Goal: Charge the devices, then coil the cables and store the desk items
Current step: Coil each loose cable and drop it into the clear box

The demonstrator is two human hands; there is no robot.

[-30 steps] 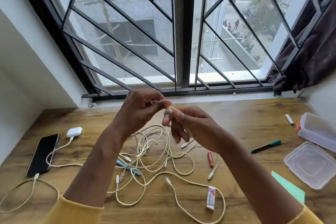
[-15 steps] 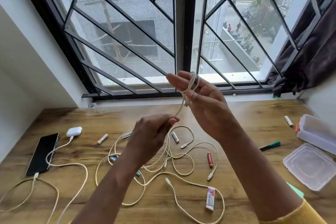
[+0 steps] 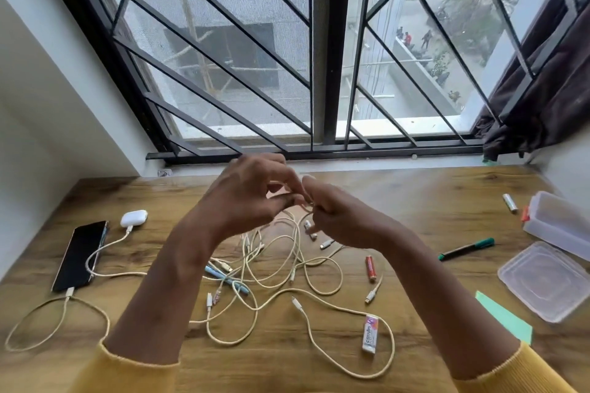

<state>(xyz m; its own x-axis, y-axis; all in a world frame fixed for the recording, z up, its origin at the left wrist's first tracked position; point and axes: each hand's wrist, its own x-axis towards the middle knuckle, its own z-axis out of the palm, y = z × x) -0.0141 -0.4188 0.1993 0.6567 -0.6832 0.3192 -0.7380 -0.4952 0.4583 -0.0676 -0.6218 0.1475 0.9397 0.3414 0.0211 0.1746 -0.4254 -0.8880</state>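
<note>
Your hands meet in the air above the middle of the worktop (image 3: 431,201): the right hand (image 3: 341,217) has its fingers curled round a cream cable (image 3: 308,206), and the left hand (image 3: 245,198) brings its fingertips in to pinch the same cable right beside it, though motion blur hides exactly how the strand runs between them. By my reading you are in the coiling step, winding one cable around the right hand's fingers while the left feeds it. The charging part looks done: the phone (image 3: 79,255) lies at the left edge with a cable plugged into its near end, and the white earbud case (image 3: 134,218) just beyond it also has a lead attached. Below your hands the tangle of loose cables (image 3: 281,268) sprawls over the wood, several plugs showing and loops crossing one another, so the next move calls for drawing slack up without dragging the neighbouring strands along; keep the turns even and mind the free plug snagging in a loop. Scattered among and beside the cables are a red battery (image 3: 370,268), a small white tube (image 3: 369,333) and a blue pen (image 3: 223,277) partly under the strands. To the right wait the green-capped marker (image 3: 466,248), a silver battery (image 3: 510,202), a green paper (image 3: 504,317), and the clear storage box (image 3: 565,220) with its lid (image 3: 546,281) lying off, ready for stowing once coiling is finished.
</note>
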